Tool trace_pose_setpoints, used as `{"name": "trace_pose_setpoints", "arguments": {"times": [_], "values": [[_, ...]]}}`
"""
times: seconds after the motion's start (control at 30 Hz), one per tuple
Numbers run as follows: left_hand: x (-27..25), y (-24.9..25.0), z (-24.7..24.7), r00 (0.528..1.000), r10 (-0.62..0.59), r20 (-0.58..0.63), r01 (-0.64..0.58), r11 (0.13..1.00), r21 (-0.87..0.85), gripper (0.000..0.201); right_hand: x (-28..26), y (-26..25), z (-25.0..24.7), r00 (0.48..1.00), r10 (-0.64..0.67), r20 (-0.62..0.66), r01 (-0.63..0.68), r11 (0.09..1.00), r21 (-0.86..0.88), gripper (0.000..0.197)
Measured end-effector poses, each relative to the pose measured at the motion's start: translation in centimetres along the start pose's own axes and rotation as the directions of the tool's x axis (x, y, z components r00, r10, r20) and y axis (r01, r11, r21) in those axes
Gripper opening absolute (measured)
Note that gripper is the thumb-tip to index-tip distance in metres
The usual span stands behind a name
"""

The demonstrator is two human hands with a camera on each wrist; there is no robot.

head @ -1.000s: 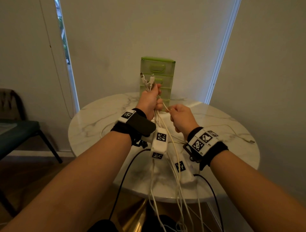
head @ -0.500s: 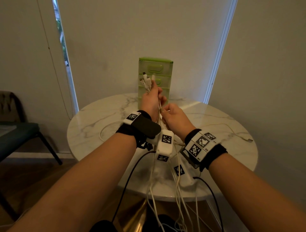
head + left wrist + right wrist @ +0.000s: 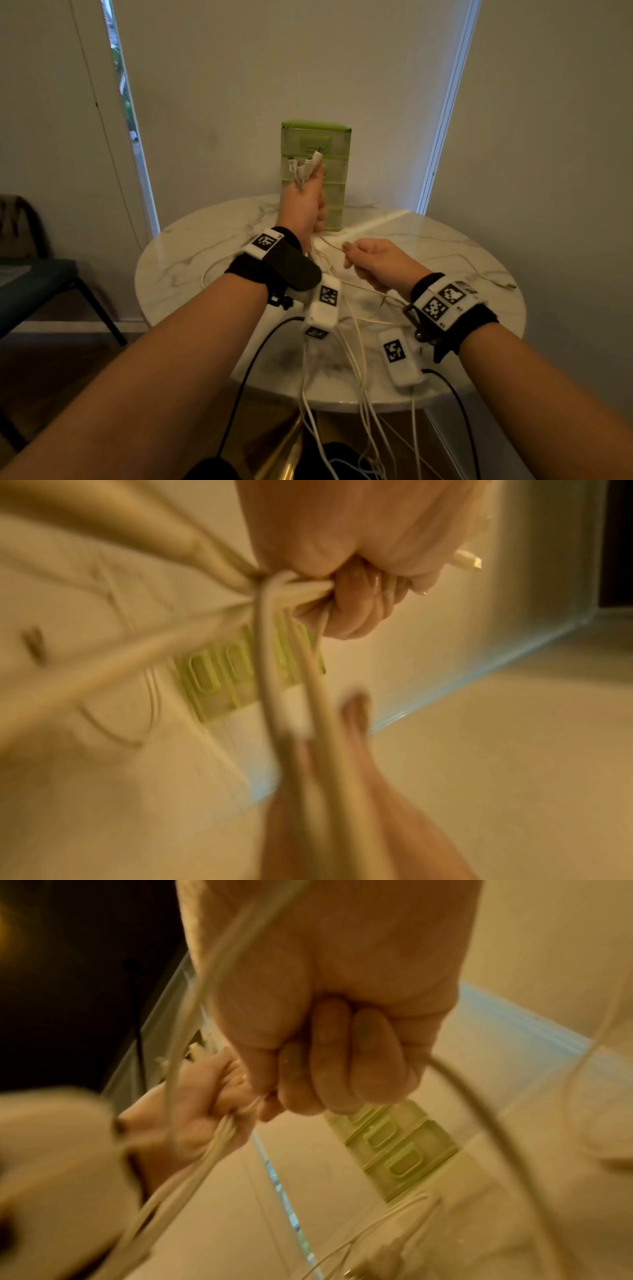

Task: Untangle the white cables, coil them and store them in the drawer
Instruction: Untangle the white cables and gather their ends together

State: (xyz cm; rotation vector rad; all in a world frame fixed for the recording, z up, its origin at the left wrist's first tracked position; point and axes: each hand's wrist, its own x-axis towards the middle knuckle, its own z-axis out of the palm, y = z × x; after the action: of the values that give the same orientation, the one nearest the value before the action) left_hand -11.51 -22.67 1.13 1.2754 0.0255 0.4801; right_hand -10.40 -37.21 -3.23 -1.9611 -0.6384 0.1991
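Two hands work tangled cables over a round white marble table [image 3: 191, 260] by a pale wall.

Left hand [image 3: 303, 205], raised at 12 o'clock, clenches the bundle of thin white cables [image 3: 356, 346]; strands trail off the table's 6 o'clock edge. The translucent green plastic drawer tower [image 3: 337, 154] stands behind. Right hand [image 3: 376, 262] grasps one strand at 1 o'clock.

Your left hand [image 3: 303, 202] is raised above the surface [image 3: 191, 250], in front of the drawer unit [image 3: 334, 144] that stands at the far edge against the wall. The cable ends [image 3: 305, 164] stick up out of its grip, and the cables [image 3: 356, 346] hang down past the near edge. Your right hand [image 3: 375, 262] sits lower, to the right and nearer to you. Another cable [image 3: 479, 270] lies on the surface further right. A chair [image 3: 30, 281] stands off to your left.
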Motion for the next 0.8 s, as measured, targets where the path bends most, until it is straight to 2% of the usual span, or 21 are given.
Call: {"name": "trace_pose_setpoints", "arguments": {"times": [0.07,0.13,0.27,0.33,0.4,0.47,0.53,0.57,0.63,0.67,0.73,0.8], "values": [[0.1,0.6,-1.4,0.997,0.044,-0.058,-0.038,0.993,0.11,0.038,-0.6,0.9,-1.8,0.999,0.051,-0.011,-0.05,0.998,0.04,0.033],[0.4,1.2,-2.7,0.988,0.076,-0.138,-0.058,0.99,0.128,0.037,-1.3,1.4,-3.3,0.994,0.103,0.034,-0.105,0.993,0.057,0.033],[1.1,2.0,-4.2,0.942,0.215,-0.256,-0.14,0.949,0.281,0.031,-3.0,1.4,-4.9,0.975,0.195,0.104,-0.181,0.975,-0.126,0.034],[0.9,2.0,-4.2,0.942,0.265,-0.206,-0.186,0.923,0.337,0.027,-3.9,1.2,-5.4,0.972,0.217,0.085,-0.194,0.957,-0.216,0.033],[-0.2,1.7,-3.3,0.971,0.228,-0.066,-0.189,0.911,0.365,0.033,-4.5,1.1,-5.6,0.981,0.195,0.003,-0.187,0.944,-0.274,0.03],[-1.9,1.0,-1.5,0.976,0.171,0.135,-0.213,0.881,0.423,0.022,-4.6,0.9,-5.4,0.988,0.101,-0.117,-0.123,0.974,-0.191,0.027],[-3.4,0.4,0.3,0.943,0.121,0.309,-0.262,0.842,0.471,0.012,-4.7,0.5,-4.7,0.971,-0.021,-0.237,0.007,0.998,-0.061,0.027],[-4.0,0.0,1.0,0.929,0.092,0.358,-0.268,0.834,0.482,0.011,-4.8,0.2,-4.3,0.955,-0.066,-0.289,0.061,0.998,-0.027,0.026],[-4.8,-0.5,1.9,0.922,0.022,0.387,-0.225,0.843,0.489,0.003,-4.9,-0.4,-3.6,0.926,-0.126,-0.356,0.119,0.992,-0.042,0.022],[-5.0,-0.8,2.3,0.924,0.007,0.382,-0.204,0.854,0.479,0.008,-5.0,-0.6,-3.3,0.921,-0.141,-0.364,0.132,0.99,-0.05,0.018],[-5.3,-0.9,2.9,0.93,-0.002,0.367,-0.176,0.875,0.451,0.017,-5.0,-1.0,-2.9,0.935,-0.131,-0.33,0.153,0.987,0.04,0.015],[-5.3,-0.9,3.1,0.937,0.017,0.349,-0.176,0.886,0.43,0.021,-5.0,-1.2,-2.8,0.958,-0.131,-0.255,0.179,0.968,0.174,0.02]]}}
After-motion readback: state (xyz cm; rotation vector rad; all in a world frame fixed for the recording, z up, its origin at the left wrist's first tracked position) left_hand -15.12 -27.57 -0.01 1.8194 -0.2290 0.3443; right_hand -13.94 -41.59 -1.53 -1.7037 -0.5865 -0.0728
